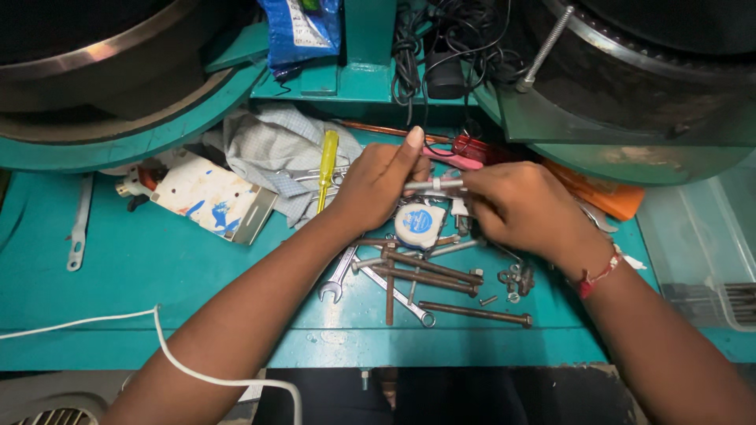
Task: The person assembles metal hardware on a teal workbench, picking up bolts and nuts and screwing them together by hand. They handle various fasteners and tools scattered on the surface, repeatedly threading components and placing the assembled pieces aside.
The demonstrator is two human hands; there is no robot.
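A short silvery metal rod (435,185), perhaps a bolt or pin, is being held level between two hands above the middle of a teal counter (157,283). The left hand (376,185) is closing its fingers around the rod's left end, thumb pointing up and away. The right hand (520,208) is pinching the right end, with a red thread band sitting at its wrist. The rod is looking stiff, smooth and fairly light for steel, probably a little slippery, so gripping it at both ends, as is happening here, seems the steady way to hold it.

Just below the rod a small round tape measure (420,224) with a blue face is lying on the counter. Nearer the viewer, several long rusty bolts (429,275) are lying crossed over two spanners (346,275), with loose nuts (516,279) to the right. To the left of the hands a yellow-handled screwdriver (327,169) is resting on a crumpled grey cloth (268,145), beside a paint-stained white box (213,197).

The counter is painted metal, scuffed and crowded. Far off, two large dark round machine drums are curving in at left and right, with black cables (441,39) bundled between them. A white cord (157,330) is trailing across the near left edge, and a clear plastic tub (701,244) is standing at the right.
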